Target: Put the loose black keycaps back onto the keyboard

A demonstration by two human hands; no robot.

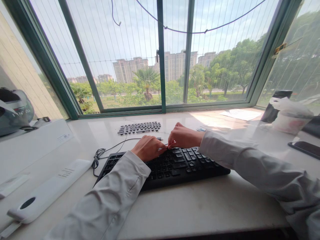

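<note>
The black keyboard (175,169) lies on the pale counter (205,206). At its rear edge, the left hand (147,147) and right hand (183,136) meet, the fingers of each pressed together; whatever they pinch is too small to tell. Beyond the left rear corner is a bunched cable (98,156), farther back rows of dark keycaps (140,127), then the window frame (161,70).

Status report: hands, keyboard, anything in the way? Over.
Left hand and right hand nearly meeting at far edge of keyboard; can't tell if anything's held. Keyboard keys-up on white counter. Cable off the visible keys, bunched by far left corner.
</note>
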